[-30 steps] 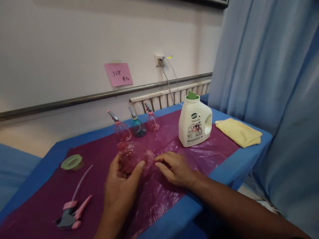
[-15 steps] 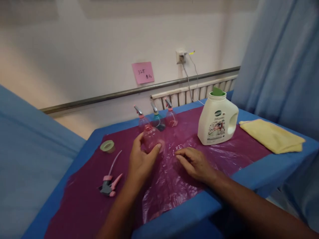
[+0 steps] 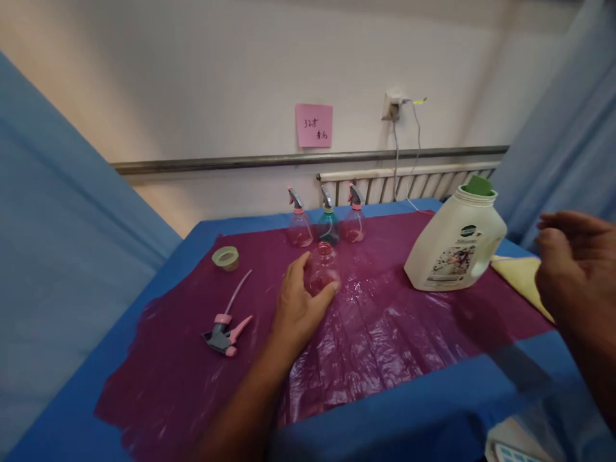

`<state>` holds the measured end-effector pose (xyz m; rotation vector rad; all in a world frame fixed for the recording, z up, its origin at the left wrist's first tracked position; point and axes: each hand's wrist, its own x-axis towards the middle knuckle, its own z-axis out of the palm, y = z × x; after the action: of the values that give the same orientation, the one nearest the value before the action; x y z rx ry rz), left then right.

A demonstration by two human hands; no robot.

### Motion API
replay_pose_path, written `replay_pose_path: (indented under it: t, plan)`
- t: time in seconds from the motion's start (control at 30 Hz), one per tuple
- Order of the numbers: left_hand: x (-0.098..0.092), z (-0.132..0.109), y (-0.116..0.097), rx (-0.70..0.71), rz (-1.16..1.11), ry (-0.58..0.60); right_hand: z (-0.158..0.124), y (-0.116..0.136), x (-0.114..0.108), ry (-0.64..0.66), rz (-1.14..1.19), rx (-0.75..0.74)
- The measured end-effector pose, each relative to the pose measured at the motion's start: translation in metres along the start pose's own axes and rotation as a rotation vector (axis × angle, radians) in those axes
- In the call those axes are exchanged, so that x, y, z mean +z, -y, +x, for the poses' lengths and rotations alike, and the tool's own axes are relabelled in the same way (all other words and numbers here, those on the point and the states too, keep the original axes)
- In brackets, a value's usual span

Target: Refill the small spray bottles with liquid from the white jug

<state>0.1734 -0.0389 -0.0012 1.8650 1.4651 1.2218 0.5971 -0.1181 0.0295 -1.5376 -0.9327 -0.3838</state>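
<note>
My left hand point(image 3: 298, 308) is wrapped round a clear pink bottle point(image 3: 323, 264), which stands upright with its mouth uncovered. My right hand point(image 3: 577, 269) is raised at the right edge, holding nothing, its thumb apart from the fingers. Nearest to it are the large cream jug point(image 3: 450, 250) and a folded yellow cloth point(image 3: 522, 282). The jug has a green piece point(image 3: 479, 185) in its mouth and seems to lean right. On the left lies a grey and pink spray head point(image 3: 221, 335) with its thin tube.
Behind the pink bottle stand a pink spray bottle point(image 3: 301, 228), a teal one point(image 3: 328, 226) and another pink one point(image 3: 355, 224). A pale green round thing point(image 3: 225, 258), perhaps a tape roll, sits left. Purple plastic sheeting point(image 3: 183, 366) covers the blue tabletop. Cords hang from a wall socket point(image 3: 393, 106).
My right hand has moved from beside the bottle to the far right, past the jug, and its fingers have spread. My left hand still holds the bottle. The view has turned left.
</note>
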Motion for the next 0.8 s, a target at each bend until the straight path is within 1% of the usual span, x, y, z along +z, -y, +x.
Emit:
replay_pose_path:
  t: [0.03, 0.07, 0.1, 0.13, 0.17, 0.23, 0.3, 0.37, 0.43, 0.5, 0.67, 0.73, 0.8]
  plan:
    - [0.001, -0.001, 0.001, 0.006, 0.007, 0.006, 0.009, -0.015, 0.005, 0.039, 0.055, 0.062]
    - [0.003, -0.001, 0.003, 0.011, 0.011, 0.015, 0.014, -0.03, 0.011, 0.134, 0.103, 0.139]
    - [0.004, -0.001, 0.005, 0.017, 0.013, 0.023, 0.017, -0.042, 0.016, 0.198, 0.167, 0.221]
    - [0.006, -0.002, 0.007, 0.021, 0.012, 0.031, 0.018, -0.051, 0.021, 0.272, 0.213, 0.27]
    - [0.008, -0.002, 0.009, 0.023, 0.012, 0.035, 0.018, -0.058, 0.026, 0.345, 0.25, 0.306]
    - [0.011, -0.001, 0.014, 0.013, 0.011, 0.036, 0.016, -0.063, 0.034, 0.429, 0.276, 0.338]
    - [0.014, -0.001, 0.016, -0.011, 0.016, 0.039, 0.016, -0.061, 0.041, 0.43, 0.227, 0.357]
    - [0.015, -0.002, 0.017, -0.03, 0.029, 0.056, 0.017, -0.057, 0.048, 0.375, 0.142, 0.383]
    - [0.016, -0.003, 0.017, -0.028, 0.048, 0.074, 0.017, -0.054, 0.056, 0.344, 0.085, 0.396]
    - [0.017, -0.004, 0.018, -0.014, 0.06, 0.087, 0.016, -0.053, 0.062, 0.334, 0.081, 0.383]
    - [0.019, -0.004, 0.02, -0.019, 0.076, 0.092, 0.016, -0.053, 0.071, 0.293, 0.081, 0.303]
    - [0.019, -0.004, 0.02, -0.026, 0.079, 0.086, 0.022, -0.053, 0.072, 0.31, 0.049, 0.249]
    - [0.019, -0.003, 0.019, -0.034, 0.078, 0.079, 0.031, -0.05, 0.073, 0.349, -0.052, 0.146]
